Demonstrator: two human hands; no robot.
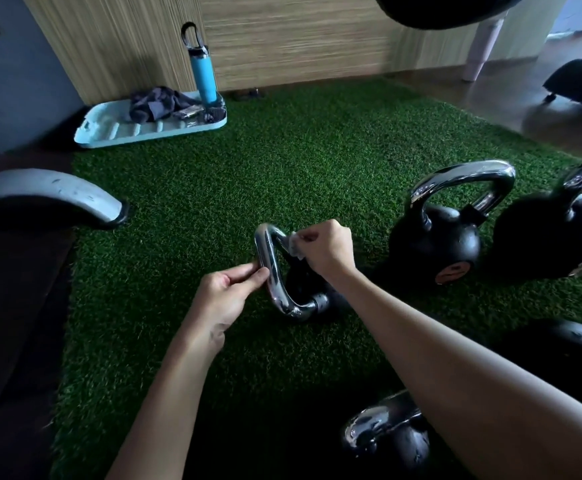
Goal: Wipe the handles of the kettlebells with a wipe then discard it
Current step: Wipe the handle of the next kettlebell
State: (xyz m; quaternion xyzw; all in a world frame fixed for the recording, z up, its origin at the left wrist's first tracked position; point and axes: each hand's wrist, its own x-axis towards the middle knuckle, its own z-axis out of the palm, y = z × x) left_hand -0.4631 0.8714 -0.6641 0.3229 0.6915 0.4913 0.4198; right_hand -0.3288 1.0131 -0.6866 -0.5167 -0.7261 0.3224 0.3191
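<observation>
In the head view, a small kettlebell [308, 294] lay tipped on the green turf [248, 168] at the middle of the scene. Its black body was mostly hidden under the right wrist, and its chrome handle [269, 271] pointed left. The handle was bright and mirror-like, with smears near its lower bend.

The left hand [227, 292] pinched the handle's left bar between thumb and curled fingertips. The right hand [324, 249] was closed in a fist around a crumpled pale wipe [294, 247], pressing it against the handle's far bar.

To the right stood a larger kettlebell [435, 244], with another [552, 237] just beside it. A fourth [386, 434] sat near, partly covered by the right forearm. Far left, a pale blue tray [119, 133] held a dark cloth [157, 103] and a blue bottle [204, 74].
</observation>
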